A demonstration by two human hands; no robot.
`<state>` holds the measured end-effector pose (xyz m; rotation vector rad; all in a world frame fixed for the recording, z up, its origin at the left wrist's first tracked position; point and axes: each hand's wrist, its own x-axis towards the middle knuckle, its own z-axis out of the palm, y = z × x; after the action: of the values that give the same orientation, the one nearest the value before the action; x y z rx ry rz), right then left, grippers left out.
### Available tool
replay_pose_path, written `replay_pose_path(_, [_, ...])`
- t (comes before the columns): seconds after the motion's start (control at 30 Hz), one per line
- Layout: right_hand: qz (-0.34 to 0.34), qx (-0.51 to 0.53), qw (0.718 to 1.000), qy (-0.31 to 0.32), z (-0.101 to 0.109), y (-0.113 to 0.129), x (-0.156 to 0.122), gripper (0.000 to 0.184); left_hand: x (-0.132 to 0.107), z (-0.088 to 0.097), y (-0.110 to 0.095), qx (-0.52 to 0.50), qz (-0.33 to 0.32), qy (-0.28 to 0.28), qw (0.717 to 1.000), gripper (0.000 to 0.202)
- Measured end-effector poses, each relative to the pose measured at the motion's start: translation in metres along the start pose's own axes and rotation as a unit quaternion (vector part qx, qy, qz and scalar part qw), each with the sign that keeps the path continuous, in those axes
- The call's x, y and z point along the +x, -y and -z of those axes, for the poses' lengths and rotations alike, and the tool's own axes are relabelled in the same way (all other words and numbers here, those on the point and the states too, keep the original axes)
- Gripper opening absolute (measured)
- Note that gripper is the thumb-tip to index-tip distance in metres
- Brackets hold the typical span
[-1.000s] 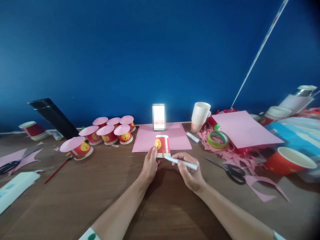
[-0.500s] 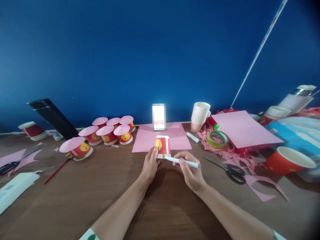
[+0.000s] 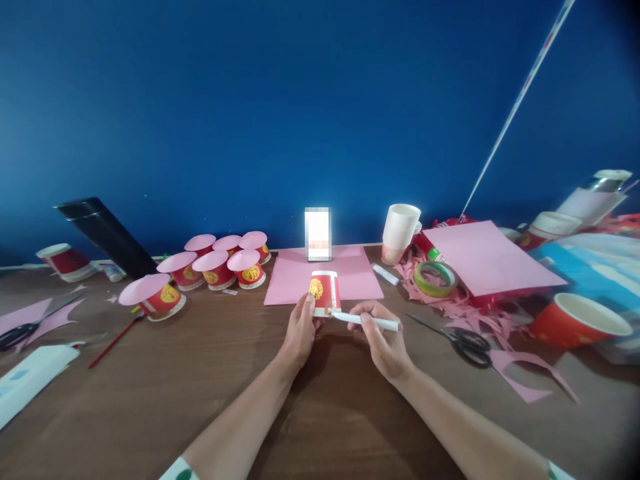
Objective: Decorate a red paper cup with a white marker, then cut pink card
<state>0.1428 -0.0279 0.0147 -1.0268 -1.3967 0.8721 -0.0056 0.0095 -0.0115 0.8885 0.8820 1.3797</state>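
Note:
A red paper cup with a yellow emblem stands upside down at the near edge of a pink paper sheet. My left hand is closed on the cup's left side. My right hand pinches a white pen-like stick, whose tip touches the cup's lower rim on the right. Both hands rest on the brown wooden table.
Several upturned red cups with pink paper discs sit at the left. Black scissors lie right of my hand amid pink scraps. Also present: a tape roll, stacked white cups, another pink sheet, an open red cup.
My right hand has shifted slightly and the white stick now lies flatter, its tip still at the cup's base. The left hand and cup have stayed put.

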Motion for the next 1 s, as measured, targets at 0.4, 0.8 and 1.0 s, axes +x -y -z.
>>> replay_pose_path(0.4, [0.017,0.028,0.999,-0.028,0.0011,-0.0080,0.0011,0.020,0.0001,0.0015,0.0028,0.009,-0.005,-0.001,1.000,0.038])
replay_pose_path(0.8, [0.037,0.025,0.999,-0.001,-0.0001,-0.0047,0.0009,0.017,0.0007,0.0028,0.0033,-0.008,-0.005,0.013,1.000,0.037])
replay_pose_path(1.0, [0.012,0.010,1.000,0.021,0.0011,-0.0020,-0.0005,0.017,-0.0003,0.0012,0.0005,-0.019,-0.002,0.018,1.000,0.035])
